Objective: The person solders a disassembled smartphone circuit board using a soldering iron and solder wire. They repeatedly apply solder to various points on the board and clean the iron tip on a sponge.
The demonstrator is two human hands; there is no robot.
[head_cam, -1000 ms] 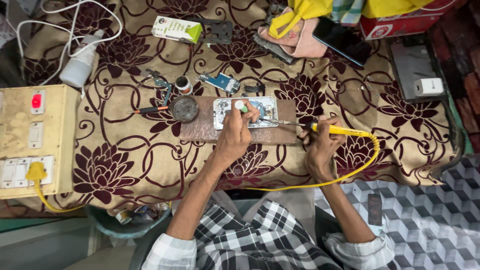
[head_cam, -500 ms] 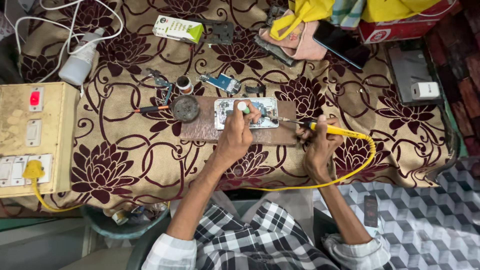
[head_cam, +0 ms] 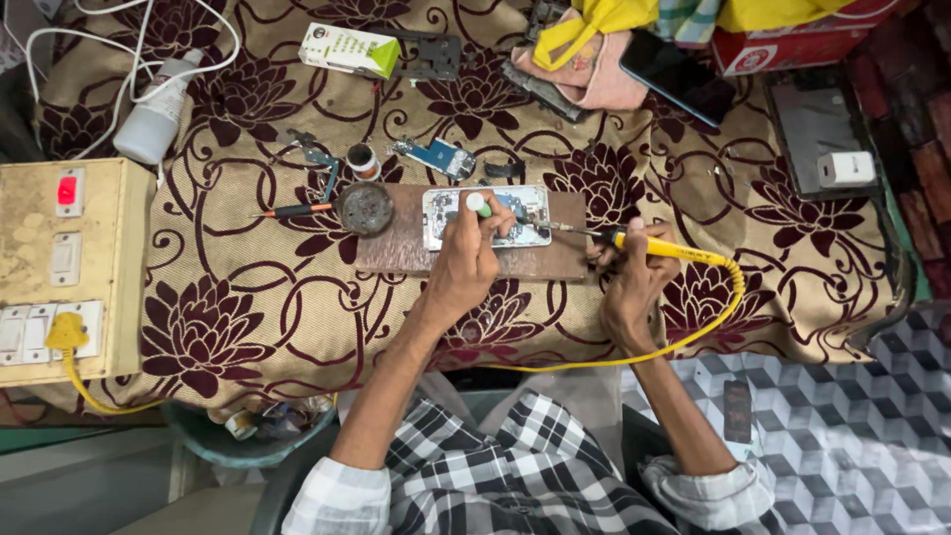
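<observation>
Left of the wooden board [head_cam: 396, 248] lies a round solder tin [head_cam: 367, 208]. On the board, the left hand [head_cam: 471, 253] pinches a green-tipped tool [head_cam: 478, 205] over the opened phone [head_cam: 485, 216], steadying it. At the board's right end, the right hand's [head_cam: 629, 287] fingers wrap the yellow soldering iron [head_cam: 659, 248], tip aimed at the phone.

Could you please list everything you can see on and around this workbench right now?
Opened phone: one, pale, on the wooden board at centre.
Wooden board: one, brown, on the cloth.
Soldering iron: one, yellow handle and cord, in the right hand, tip at the phone.
Green-tipped tool: one, in the left hand, over the phone.
Round tin: one, dark, left of the board.
Screwdriver: one, orange and black, left of the tin.
Switch box: one, cream, far left, yellow plug in it.
Bottle: one, white, upper left.
Carton: one, green and white, top.
Cloth: one, tan with maroon flowers.
Left hand: gripping the tool.
Right hand: gripping the iron.
</observation>
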